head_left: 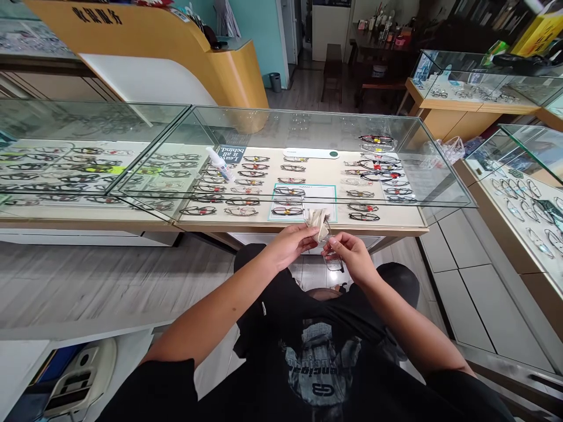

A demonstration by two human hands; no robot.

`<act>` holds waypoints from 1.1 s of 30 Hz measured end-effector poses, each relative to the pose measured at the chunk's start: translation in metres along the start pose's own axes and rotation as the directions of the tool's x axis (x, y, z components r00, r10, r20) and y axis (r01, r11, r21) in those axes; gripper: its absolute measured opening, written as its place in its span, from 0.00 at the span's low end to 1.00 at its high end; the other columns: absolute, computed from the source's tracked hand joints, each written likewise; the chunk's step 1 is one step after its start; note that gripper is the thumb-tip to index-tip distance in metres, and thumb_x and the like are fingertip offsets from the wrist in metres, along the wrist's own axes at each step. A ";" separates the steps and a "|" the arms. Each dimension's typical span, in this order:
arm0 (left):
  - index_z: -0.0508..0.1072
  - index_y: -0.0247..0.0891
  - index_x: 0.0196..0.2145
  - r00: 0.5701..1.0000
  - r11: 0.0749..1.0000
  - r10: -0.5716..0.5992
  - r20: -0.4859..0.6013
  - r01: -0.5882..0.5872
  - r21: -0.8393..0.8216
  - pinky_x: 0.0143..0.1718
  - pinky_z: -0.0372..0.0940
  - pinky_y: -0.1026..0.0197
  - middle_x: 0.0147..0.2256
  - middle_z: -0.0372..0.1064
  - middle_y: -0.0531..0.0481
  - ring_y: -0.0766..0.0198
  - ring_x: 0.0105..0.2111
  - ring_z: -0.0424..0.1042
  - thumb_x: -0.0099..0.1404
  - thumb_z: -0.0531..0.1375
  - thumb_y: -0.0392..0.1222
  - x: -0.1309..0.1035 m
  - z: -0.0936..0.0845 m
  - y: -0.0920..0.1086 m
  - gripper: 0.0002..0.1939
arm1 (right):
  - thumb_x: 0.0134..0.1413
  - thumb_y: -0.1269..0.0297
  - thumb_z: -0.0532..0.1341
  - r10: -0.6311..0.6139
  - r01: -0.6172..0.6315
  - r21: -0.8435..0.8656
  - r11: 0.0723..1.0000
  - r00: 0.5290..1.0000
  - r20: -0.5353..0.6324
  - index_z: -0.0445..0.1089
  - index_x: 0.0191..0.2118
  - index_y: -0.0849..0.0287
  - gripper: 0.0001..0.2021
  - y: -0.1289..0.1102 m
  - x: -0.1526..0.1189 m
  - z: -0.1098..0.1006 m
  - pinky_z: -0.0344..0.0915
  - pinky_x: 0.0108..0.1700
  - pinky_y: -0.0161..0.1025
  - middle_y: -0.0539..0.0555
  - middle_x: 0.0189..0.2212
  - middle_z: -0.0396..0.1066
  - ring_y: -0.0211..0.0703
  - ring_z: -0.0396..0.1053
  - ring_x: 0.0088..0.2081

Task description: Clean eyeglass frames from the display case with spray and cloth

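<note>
In the centre of the head view, my left hand pinches a crumpled beige cloth. My right hand is closed on a thin-framed pair of glasses, which hangs tilted below the fingers. The cloth lies against the upper part of the glasses, between the two hands. Both hands are above my lap, at the near edge of a glass display case. A white spray bottle lies tilted on the case at its left part.
Rows of glasses fill the case in front. Another glass case stands at the right. A wooden counter rises behind, and a white machine is at the lower left.
</note>
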State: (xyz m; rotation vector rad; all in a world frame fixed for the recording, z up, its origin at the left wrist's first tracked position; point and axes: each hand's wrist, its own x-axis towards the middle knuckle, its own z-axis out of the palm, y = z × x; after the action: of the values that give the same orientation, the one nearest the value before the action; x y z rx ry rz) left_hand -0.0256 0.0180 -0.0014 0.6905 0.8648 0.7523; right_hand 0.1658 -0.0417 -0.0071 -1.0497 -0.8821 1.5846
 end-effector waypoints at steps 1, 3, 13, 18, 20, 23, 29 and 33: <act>0.84 0.33 0.39 1.000 1.000 -0.001 -0.006 0.001 0.004 0.47 0.73 0.59 0.37 0.81 0.45 0.64 0.37 0.79 0.53 0.80 0.48 -0.001 0.001 0.000 0.21 | 0.51 0.44 0.77 0.000 0.000 -0.009 1.000 1.000 -0.004 0.75 0.30 0.57 0.22 0.000 0.000 -0.001 0.77 0.37 0.39 0.52 0.30 0.79 0.40 0.78 0.31; 0.84 0.33 0.38 1.000 1.000 0.012 -0.023 -0.012 0.019 0.46 0.72 0.60 0.36 0.81 0.46 0.64 0.36 0.78 0.51 0.81 0.50 -0.001 0.002 0.001 0.23 | 0.51 0.44 0.77 -0.001 0.001 -0.023 1.000 1.000 -0.006 0.75 0.30 0.57 0.21 0.001 0.000 -0.001 0.77 0.38 0.39 0.52 0.30 0.80 0.40 0.78 0.31; 0.83 0.33 0.42 0.998 0.998 0.041 0.050 -0.043 0.036 0.49 0.71 0.57 0.39 0.82 0.45 0.61 0.41 0.78 0.47 0.83 0.41 -0.002 0.001 -0.003 0.26 | 0.49 0.44 0.78 0.057 -0.057 -0.008 0.998 0.998 0.024 0.75 0.30 0.57 0.22 0.000 0.002 -0.003 0.77 0.40 0.40 0.51 0.29 0.80 0.40 0.78 0.31; 0.82 0.33 0.43 0.995 0.998 0.068 0.077 -0.069 0.012 0.45 0.72 0.58 0.42 0.82 0.44 0.59 0.40 0.79 0.48 0.82 0.40 0.000 0.001 -0.007 0.25 | 0.49 0.44 0.78 0.081 -0.080 -0.007 0.997 0.994 0.068 0.75 0.30 0.58 0.22 0.000 0.004 -0.005 0.76 0.39 0.39 0.52 0.30 0.80 0.41 0.79 0.33; 0.82 0.32 0.41 0.994 0.998 0.059 0.095 -0.060 0.009 0.43 0.72 0.57 0.40 0.81 0.43 0.59 0.38 0.78 0.48 0.82 0.41 0.001 0.002 -0.009 0.24 | 0.49 0.45 0.79 0.097 -0.097 -0.004 0.995 0.991 0.094 0.75 0.30 0.58 0.22 0.000 0.005 -0.006 0.76 0.39 0.39 0.52 0.29 0.80 0.41 0.79 0.34; 0.82 0.32 0.38 0.994 0.998 0.055 0.092 -0.055 -0.010 0.43 0.72 0.57 0.35 0.79 0.46 0.61 0.36 0.77 0.47 0.83 0.41 0.003 0.004 -0.010 0.23 | 0.50 0.46 0.78 0.115 -0.115 -0.005 0.993 0.984 0.136 0.75 0.30 0.58 0.21 -0.001 0.006 -0.007 0.75 0.39 0.39 0.52 0.29 0.79 0.41 0.78 0.33; 0.81 0.32 0.36 0.996 0.997 0.078 0.049 -0.077 -0.026 0.43 0.70 0.57 0.32 0.76 0.49 0.63 0.35 0.74 0.48 0.83 0.45 0.006 0.012 -0.015 0.23 | 0.52 0.46 0.77 0.122 -0.124 0.002 0.992 0.976 0.180 0.74 0.31 0.57 0.21 0.001 0.009 -0.010 0.75 0.40 0.38 0.51 0.30 0.79 0.40 0.77 0.32; 0.81 0.32 0.34 0.989 0.990 0.140 -0.049 -0.138 0.037 0.39 0.67 0.60 0.30 0.75 0.51 0.66 0.32 0.71 0.46 0.83 0.49 0.006 0.016 -0.018 0.24 | 0.50 0.45 0.78 0.126 -0.130 0.016 0.991 0.981 0.147 0.73 0.30 0.57 0.22 0.006 0.009 -0.009 0.75 0.39 0.39 0.51 0.30 0.79 0.40 0.77 0.32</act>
State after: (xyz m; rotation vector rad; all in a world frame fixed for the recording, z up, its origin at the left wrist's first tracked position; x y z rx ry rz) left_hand -0.0039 0.0096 -0.0107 0.7696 0.8840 0.8856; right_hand 0.1713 -0.0343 -0.0179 -0.9990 -0.9039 1.7940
